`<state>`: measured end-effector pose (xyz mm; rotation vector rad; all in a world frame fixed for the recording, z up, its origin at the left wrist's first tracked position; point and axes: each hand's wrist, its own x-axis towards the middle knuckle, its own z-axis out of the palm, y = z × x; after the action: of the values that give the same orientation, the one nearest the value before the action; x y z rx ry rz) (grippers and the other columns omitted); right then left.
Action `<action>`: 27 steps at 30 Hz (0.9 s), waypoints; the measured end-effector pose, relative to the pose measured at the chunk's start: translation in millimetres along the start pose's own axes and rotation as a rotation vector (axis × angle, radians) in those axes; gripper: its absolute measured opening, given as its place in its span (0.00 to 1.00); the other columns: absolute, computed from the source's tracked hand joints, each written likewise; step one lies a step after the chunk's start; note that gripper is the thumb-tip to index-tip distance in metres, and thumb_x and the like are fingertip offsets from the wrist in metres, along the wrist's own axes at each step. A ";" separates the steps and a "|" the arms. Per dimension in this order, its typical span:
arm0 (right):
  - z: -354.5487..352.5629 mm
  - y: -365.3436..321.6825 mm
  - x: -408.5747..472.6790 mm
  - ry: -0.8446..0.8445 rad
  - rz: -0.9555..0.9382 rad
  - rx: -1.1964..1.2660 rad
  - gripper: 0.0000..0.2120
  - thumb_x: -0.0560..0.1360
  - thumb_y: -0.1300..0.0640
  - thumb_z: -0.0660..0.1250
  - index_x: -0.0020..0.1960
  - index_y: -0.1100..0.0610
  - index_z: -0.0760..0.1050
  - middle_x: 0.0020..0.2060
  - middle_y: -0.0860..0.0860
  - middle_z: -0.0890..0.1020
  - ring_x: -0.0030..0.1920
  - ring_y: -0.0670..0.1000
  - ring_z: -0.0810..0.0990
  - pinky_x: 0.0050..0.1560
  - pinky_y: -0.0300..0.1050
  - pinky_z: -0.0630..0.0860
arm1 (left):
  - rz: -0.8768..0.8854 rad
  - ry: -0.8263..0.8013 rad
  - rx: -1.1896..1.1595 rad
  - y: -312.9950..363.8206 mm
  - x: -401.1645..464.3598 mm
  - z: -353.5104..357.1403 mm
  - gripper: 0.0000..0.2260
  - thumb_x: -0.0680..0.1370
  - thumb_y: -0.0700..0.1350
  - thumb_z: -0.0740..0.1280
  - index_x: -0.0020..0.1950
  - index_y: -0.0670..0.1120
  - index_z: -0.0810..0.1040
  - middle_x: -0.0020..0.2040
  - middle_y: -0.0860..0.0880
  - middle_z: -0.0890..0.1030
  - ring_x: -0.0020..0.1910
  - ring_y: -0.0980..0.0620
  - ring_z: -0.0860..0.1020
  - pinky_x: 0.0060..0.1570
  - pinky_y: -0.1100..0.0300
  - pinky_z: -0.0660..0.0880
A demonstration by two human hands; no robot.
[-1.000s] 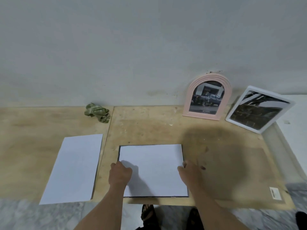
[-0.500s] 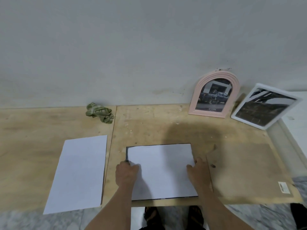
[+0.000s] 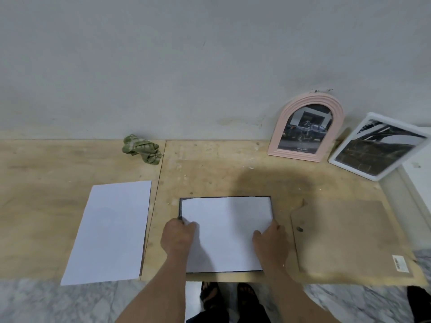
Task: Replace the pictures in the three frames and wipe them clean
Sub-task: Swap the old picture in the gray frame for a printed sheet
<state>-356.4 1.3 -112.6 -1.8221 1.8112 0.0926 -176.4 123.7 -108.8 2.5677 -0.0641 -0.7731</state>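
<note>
A dark frame lies flat near the front edge of the plywood, and a white sheet covers almost all of it. My left hand has its fingers curled at the sheet's left edge, by the dark rim. At the sheet's right edge my right hand grips with the thumb on the paper. A pink arched frame and a white frame, each holding a black-and-white picture, lean on the wall at the back right. A crumpled green cloth lies by the wall.
A second white sheet lies on the left plywood board, overhanging its front edge. A brown backing board with a small label lies right of my right hand. Marble floor and my sandalled feet show below the front edge.
Both hands stayed at the sheet's side edges. A strip of dark rim now shows along the sheet's left side. The view has shifted slightly.
</note>
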 end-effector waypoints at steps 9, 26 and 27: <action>-21.6 12.5 13.8 -0.132 -0.080 0.094 0.27 0.76 0.51 0.64 0.71 0.61 0.65 0.64 0.59 0.72 0.63 0.59 0.72 0.57 0.48 0.70 | 0.054 0.015 -0.029 13.4 -20.1 11.3 0.06 0.75 0.47 0.65 0.38 0.51 0.72 0.36 0.52 0.75 0.42 0.44 0.74 0.52 0.52 0.68; -80.4 -26.6 45.4 -0.560 -0.123 0.537 0.04 0.75 0.57 0.69 0.42 0.57 0.79 0.43 0.52 0.81 0.43 0.53 0.79 0.44 0.48 0.75 | -0.222 -0.241 -1.081 -13.6 -42.6 -62.1 0.11 0.77 0.45 0.71 0.56 0.40 0.81 0.52 0.42 0.86 0.52 0.39 0.83 0.48 0.48 0.79; -86.7 -40.5 41.0 -0.559 -0.161 0.523 0.08 0.76 0.59 0.68 0.38 0.56 0.77 0.38 0.52 0.79 0.40 0.53 0.77 0.41 0.46 0.72 | -0.229 -0.187 -1.086 -19.7 -42.8 -68.6 0.10 0.77 0.45 0.72 0.55 0.41 0.82 0.50 0.44 0.86 0.50 0.40 0.83 0.46 0.51 0.79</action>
<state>-343.8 -75.8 -43.8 -1.3811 1.1577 0.0527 -177.4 176.9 -44.8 1.4805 0.4692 -0.8132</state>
